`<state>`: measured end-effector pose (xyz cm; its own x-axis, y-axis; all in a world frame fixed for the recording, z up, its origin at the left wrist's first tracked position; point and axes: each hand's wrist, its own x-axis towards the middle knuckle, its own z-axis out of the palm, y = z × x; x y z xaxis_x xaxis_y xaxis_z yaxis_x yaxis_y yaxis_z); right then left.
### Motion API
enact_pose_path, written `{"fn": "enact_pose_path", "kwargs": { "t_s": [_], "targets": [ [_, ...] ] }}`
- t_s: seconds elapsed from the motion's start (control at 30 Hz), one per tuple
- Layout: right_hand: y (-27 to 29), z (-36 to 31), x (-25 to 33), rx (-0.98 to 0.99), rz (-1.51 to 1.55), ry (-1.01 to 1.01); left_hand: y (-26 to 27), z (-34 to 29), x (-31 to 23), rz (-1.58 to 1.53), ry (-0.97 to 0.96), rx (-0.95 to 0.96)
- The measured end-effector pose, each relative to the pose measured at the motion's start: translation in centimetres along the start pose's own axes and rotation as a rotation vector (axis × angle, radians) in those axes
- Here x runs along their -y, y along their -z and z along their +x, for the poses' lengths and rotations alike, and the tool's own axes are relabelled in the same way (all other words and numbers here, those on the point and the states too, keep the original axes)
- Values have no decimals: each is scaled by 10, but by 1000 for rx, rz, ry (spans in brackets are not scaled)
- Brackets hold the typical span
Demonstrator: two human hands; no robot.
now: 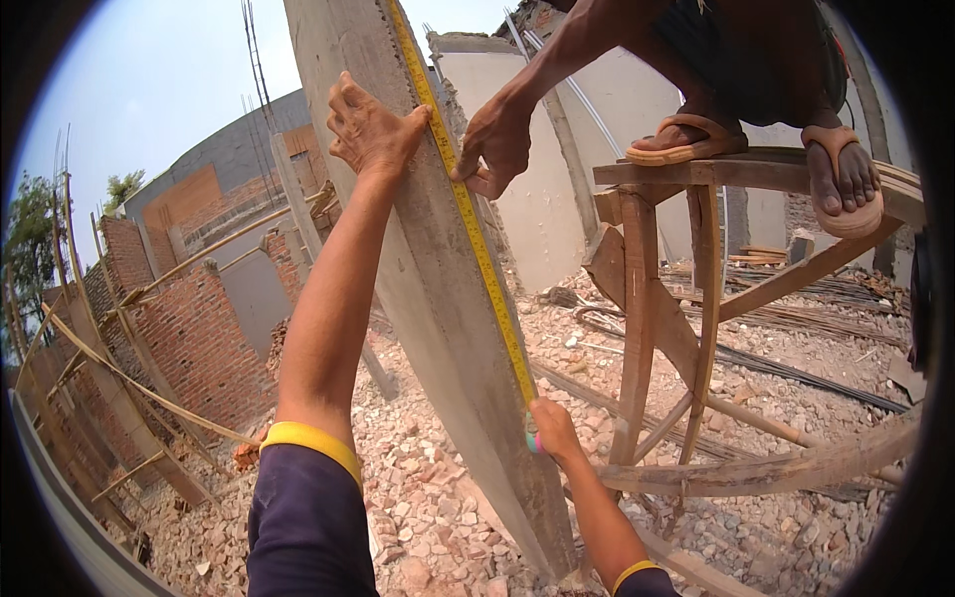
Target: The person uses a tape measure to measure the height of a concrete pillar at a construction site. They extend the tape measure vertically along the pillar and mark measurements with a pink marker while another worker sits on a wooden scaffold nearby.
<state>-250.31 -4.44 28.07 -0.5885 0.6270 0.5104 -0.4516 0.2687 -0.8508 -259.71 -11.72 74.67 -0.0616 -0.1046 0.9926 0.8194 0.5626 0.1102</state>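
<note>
A grey concrete column (438,289) rises at a slant in front of me. Along its right edge runs a yellow tape measure blade (477,239). My left hand (373,134) lies high on the column, fingers bent and apart, with the thumb reaching onto the blade. Lower down, my right hand (555,430) is closed round the tape measure case (534,438), which is partly hidden by my fingers. A co-worker's hand (495,144) touches the blade just below my left thumb, its fingertips at the tape's edge.
The co-worker, in tan sandals (686,139), squats on a wooden trestle (647,318) at right. Broken rubble (428,507) covers the ground. Rebar rods (806,373) lie behind the trestle. Brick walls (204,343) and leaning bamboo poles (149,398) stand at left.
</note>
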Motion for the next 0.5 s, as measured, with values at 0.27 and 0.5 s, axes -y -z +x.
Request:
{"fn": "enact_pose_path", "kwargs": {
  "t_s": [0.27, 0.5],
  "targets": [
    [1, -1, 2, 18, 0, -39, -7, 3, 10, -23, -84, -25],
    [0, -1, 2, 21, 52, -47, 3, 5, 5, -30, -20, 47]
  ]
}}
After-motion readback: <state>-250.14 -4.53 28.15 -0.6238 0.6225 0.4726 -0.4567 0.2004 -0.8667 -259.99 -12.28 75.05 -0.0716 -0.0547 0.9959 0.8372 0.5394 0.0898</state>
